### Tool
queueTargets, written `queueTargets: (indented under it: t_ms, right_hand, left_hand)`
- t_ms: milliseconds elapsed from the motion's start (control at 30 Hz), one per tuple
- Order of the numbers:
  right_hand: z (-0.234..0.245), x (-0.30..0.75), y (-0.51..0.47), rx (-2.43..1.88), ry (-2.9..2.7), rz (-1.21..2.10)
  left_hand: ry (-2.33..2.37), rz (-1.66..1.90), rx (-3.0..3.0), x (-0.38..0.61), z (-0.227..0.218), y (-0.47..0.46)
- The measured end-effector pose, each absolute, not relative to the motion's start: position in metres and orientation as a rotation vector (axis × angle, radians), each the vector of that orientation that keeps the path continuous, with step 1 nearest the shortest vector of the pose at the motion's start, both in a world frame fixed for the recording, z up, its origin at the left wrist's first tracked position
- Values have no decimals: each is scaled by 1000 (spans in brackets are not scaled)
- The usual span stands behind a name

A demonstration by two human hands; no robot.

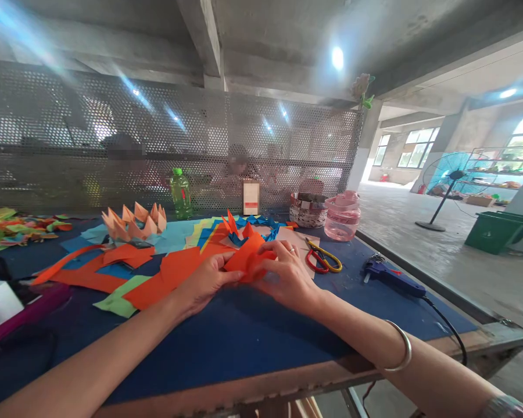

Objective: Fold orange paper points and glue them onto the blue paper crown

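Observation:
A folded piece of orange paper [246,258] is held between both my hands over the blue table cover [226,342]. My left hand [203,284] pinches its left edge with thumb and fingers closed. My right hand [285,276], with a ring and a bangle on the wrist, grips its right side, fingers curled over the paper. Flat orange sheets [157,284] lie just left of my hands. Folded orange and blue paper points [244,226] stand just behind them.
Scissors with red and yellow handles [322,258] and a blue glue gun [390,276] with a black cord lie to the right. A pink jar [342,217], a woven cup [307,209] and a green bottle [181,194] stand by the perforated metal screen [113,145]. Pale orange folded crowns [133,223] sit left.

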State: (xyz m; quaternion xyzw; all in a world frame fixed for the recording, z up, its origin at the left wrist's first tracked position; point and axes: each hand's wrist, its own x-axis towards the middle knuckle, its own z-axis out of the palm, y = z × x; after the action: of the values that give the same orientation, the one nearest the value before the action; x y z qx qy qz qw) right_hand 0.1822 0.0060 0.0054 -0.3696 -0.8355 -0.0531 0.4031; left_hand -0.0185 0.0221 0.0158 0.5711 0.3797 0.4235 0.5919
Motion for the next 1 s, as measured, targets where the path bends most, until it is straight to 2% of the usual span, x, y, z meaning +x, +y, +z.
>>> queueTargets:
  t_ms: [367, 1000]
  right_hand:
    - [4, 182, 8, -1027, -2074, 6]
    - [3, 180, 11, -1170, -2081, -71]
  left_hand:
    - [880, 987, 1221, -17, 13, 22]
    - [867, 902, 1446, -12, 25, 12]
